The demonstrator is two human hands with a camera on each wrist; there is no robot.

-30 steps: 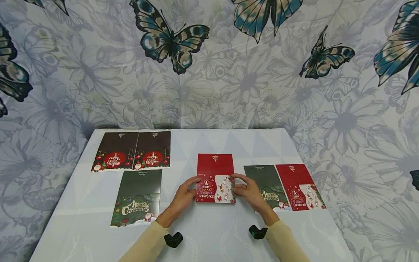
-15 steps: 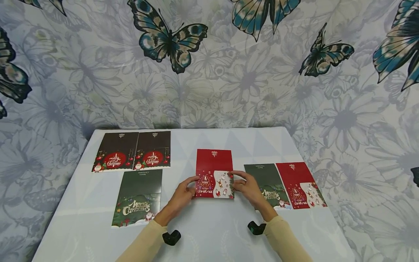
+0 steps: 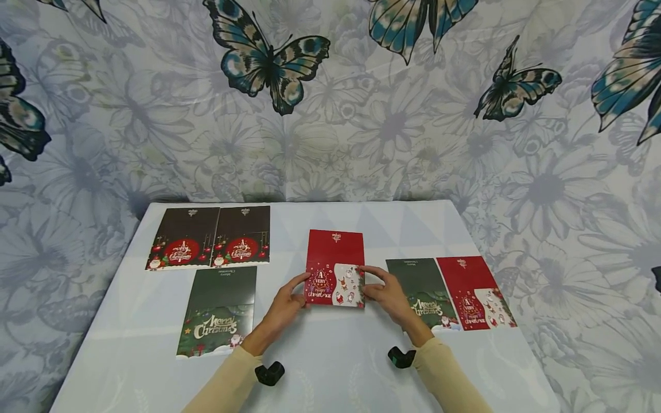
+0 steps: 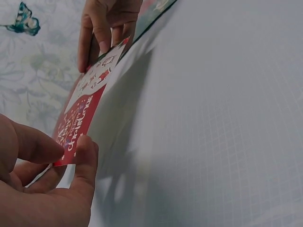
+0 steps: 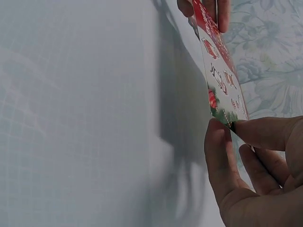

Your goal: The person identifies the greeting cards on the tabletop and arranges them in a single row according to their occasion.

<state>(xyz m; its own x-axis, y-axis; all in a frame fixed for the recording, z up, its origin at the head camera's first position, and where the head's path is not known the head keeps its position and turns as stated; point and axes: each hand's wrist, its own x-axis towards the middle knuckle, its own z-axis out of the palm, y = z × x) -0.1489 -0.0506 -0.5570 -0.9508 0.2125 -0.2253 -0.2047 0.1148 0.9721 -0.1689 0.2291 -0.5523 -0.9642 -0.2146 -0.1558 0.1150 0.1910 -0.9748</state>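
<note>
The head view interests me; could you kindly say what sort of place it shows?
Probably an indoor corner set up for tabletop work, perhaps filming: a butterfly backdrop rises behind a pale table, with Christmas cards laid out on it.

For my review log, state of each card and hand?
Central red paper card: unfolded, raised
Left hand: pinching its left edge
Right hand: pinching its right edge
Rightmost red paper card: unfolded, flat
Right green paper card: unfolded, flat
Left green paper card: unfolded, flat
Left dark brown paper card: unfolded, flat
Right dark brown paper card: unfolded, flat
</note>
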